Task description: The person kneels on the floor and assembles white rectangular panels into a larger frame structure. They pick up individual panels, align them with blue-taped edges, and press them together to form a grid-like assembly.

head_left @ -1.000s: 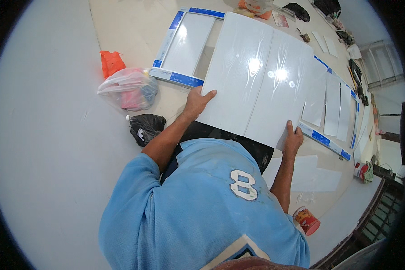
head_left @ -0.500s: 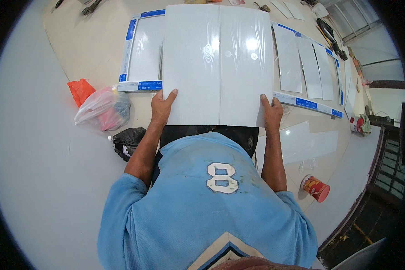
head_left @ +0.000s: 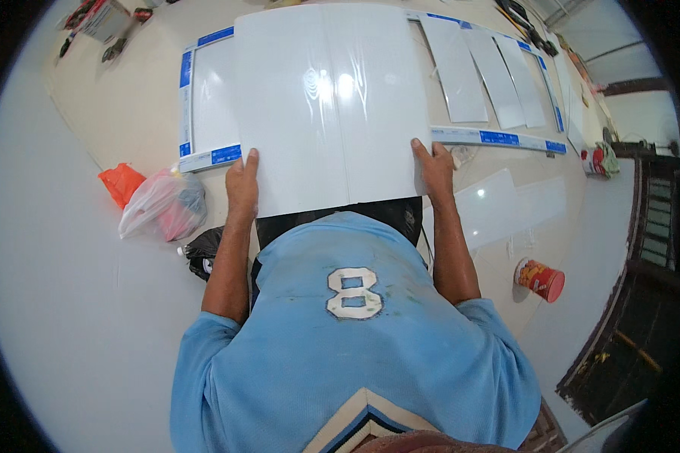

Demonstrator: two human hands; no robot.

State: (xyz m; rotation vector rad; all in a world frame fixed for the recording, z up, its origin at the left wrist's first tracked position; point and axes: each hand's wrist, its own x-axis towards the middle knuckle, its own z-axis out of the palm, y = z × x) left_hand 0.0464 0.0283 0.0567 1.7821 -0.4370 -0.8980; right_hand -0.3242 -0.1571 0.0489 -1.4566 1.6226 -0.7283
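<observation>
A large glossy white panel (head_left: pixel 295 128), with a seam running down its middle, is held up in front of me by both hands. My left hand (head_left: pixel 242 185) grips its left edge near the lower corner, thumb on the face and fingers hidden behind. At the opposite edge my right hand (head_left: pixel 435 172) holds on in the same way. Behind the panel lies a long frame with blue-and-white taped edges (head_left: pixel 499 138), its middle covered from sight. Several narrow white strips (head_left: pixel 455 72) lie across the frame's right part.
Left of me rest an orange bag (head_left: pixel 121 183), a clear plastic bag (head_left: pixel 162 202) and a black bag (head_left: pixel 202 251). A red can (head_left: pixel 540 280) lies to my right, with a flat white sheet (head_left: pixel 483 208) beyond it. A box (head_left: pixel 104 20) stands far left.
The panel and both my hands have shifted left in the view, and the panel has tilted slightly. My view has turned too, so the floor items sit differently. Both hands keep their grip.
</observation>
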